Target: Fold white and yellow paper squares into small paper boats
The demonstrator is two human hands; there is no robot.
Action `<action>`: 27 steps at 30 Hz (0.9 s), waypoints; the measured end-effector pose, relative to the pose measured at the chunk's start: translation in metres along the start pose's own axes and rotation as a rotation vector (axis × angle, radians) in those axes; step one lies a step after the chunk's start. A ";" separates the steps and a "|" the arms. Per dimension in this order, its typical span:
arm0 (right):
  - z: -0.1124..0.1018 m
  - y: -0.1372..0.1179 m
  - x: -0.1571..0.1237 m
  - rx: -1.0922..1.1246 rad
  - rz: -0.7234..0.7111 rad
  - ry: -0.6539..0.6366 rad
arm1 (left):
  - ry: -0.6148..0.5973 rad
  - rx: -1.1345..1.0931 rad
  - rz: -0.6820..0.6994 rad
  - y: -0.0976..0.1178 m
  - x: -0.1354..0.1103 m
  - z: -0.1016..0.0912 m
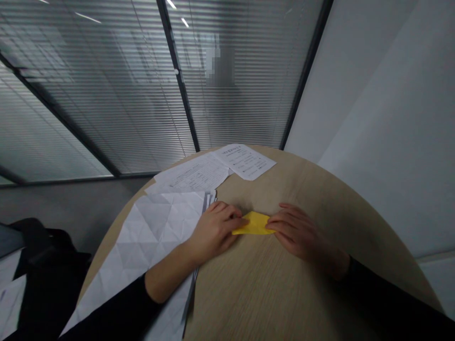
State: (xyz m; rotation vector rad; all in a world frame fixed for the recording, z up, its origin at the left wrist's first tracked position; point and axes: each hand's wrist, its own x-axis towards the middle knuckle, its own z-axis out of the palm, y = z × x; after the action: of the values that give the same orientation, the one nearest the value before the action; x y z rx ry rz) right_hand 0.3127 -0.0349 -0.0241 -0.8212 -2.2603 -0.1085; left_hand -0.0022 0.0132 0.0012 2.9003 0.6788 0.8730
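Note:
A small piece of folded yellow paper [253, 223] lies low over the wooden table [256, 289], between my two hands. My left hand [217, 225] grips its left end, with the fingers curled and the thumb on the paper. At the opposite end, my right hand [296, 229] pinches the right corner between thumb and fingers. The paper's middle shows between the hands; its two ends are partly covered by fingertips. Under my left forearm is a large white sheet [156, 232] creased in a pattern of triangles.
Printed sheets [245, 161] lie at the table's far edge, with more printed pages [194, 174] beside them. A dark chair [50, 255] with papers stands at the left. Beyond the table are a glass partition with blinds [241, 109] and a pale wall [384, 132].

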 end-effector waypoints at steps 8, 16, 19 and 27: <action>0.006 0.003 0.002 0.088 0.032 -0.238 | -0.185 -0.053 0.044 0.000 0.002 0.004; 0.015 0.012 -0.003 0.134 0.225 -0.189 | -0.127 -0.087 -0.128 -0.007 0.000 0.007; 0.012 0.009 -0.001 0.067 0.152 -0.190 | -0.130 -0.070 -0.055 -0.007 0.000 0.006; 0.007 -0.003 0.004 0.048 -0.016 -0.210 | -0.151 -0.121 0.026 -0.006 0.002 0.002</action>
State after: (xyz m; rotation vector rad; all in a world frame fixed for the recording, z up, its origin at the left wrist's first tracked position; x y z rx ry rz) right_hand 0.3047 -0.0330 -0.0264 -0.8222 -2.4558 0.0265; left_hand -0.0021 0.0194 -0.0002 2.8360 0.5570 0.6634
